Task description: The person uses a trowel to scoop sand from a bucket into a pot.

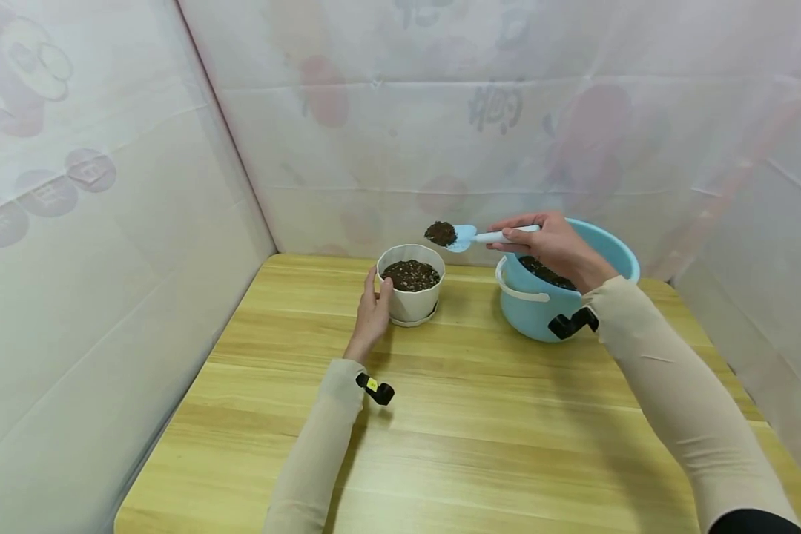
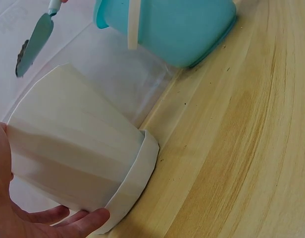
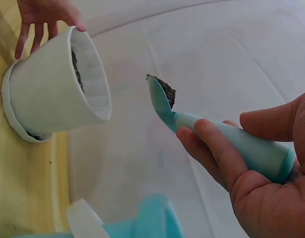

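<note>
Here a soil-laden trowel [image 1: 463, 236] is gripped by the right hand [image 1: 554, 245] above and between pot [image 1: 411, 293] and bucket [image 1: 561, 293]. The pot is steadied by the left hand [image 1: 371, 315], fingers relaxed. No legible writing.

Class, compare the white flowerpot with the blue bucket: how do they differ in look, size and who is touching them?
The white flowerpot is smaller and stands on a saucer; the blue bucket is larger, with a white handle. The left hand touches the flowerpot; the right hand hovers over the bucket, holding a scoop. Both contain dark soil.
</note>
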